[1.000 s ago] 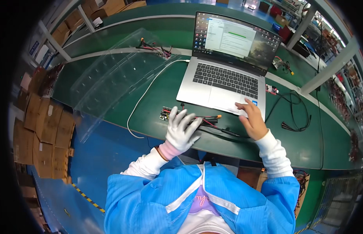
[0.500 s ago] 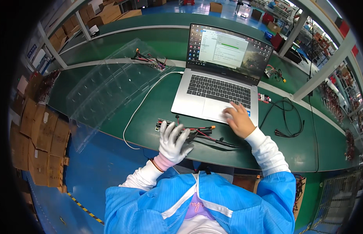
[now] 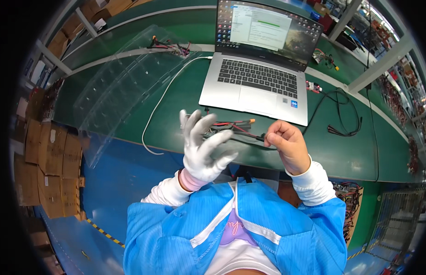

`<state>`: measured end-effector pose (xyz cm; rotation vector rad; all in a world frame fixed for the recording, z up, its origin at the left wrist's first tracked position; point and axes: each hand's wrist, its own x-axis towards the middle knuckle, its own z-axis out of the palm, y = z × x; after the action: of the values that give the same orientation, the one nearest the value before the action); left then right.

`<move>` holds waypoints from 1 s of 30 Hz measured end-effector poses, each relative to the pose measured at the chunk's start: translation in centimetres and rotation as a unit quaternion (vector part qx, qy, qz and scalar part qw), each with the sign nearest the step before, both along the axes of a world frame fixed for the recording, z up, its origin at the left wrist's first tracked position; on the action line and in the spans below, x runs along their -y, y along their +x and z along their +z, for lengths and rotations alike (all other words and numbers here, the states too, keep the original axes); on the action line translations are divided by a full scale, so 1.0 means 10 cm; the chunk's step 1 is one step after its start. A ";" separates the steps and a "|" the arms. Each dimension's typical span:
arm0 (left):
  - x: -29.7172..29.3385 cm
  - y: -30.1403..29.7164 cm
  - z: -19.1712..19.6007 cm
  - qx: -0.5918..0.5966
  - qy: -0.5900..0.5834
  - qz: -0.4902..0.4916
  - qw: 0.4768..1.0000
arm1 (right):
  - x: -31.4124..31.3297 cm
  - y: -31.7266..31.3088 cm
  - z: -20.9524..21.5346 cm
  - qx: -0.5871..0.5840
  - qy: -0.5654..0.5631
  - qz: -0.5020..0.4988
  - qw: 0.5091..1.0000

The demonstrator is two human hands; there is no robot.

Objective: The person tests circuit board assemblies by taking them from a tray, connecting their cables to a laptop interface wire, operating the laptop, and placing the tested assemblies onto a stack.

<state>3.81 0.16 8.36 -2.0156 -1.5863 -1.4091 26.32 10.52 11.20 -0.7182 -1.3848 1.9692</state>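
Note:
My left hand [image 3: 203, 149] wears a white glove and is open, its fingers spread above a circuit board that they mostly hide. Red and black wires [image 3: 238, 129] run right from that board, one ending in an orange connector [image 3: 252, 121]. Bare of any glove, my right hand [image 3: 290, 145] pinches the end of a black cable [image 3: 256, 136] from this bundle between thumb and forefinger. Beyond both hands stands an open silver laptop [image 3: 259, 100], its screen showing a window with a green bar.
A clear plastic tray [image 3: 123, 87] lies at the left of the green bench [image 3: 339, 158], near a white cable [image 3: 163, 94]. A coiled black cable [image 3: 348, 112] and a small board [image 3: 314, 86] lie right of the laptop. Cardboard boxes [image 3: 51, 169] are stacked at far left.
My right hand has left the laptop's touchpad, come nearer and taken hold of the black cable end. My left hand has lifted slightly with fingers spread. The view has tilted downward.

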 end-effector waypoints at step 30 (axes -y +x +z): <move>0.94 -0.41 -0.14 0.090 -0.012 0.131 0.987 | 0.81 -0.80 0.16 -0.138 0.036 0.155 0.977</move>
<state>-0.25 -9.27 6.98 -1.6550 -1.8690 -1.5096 18.27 2.40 12.77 -0.1885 -1.4524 2.1443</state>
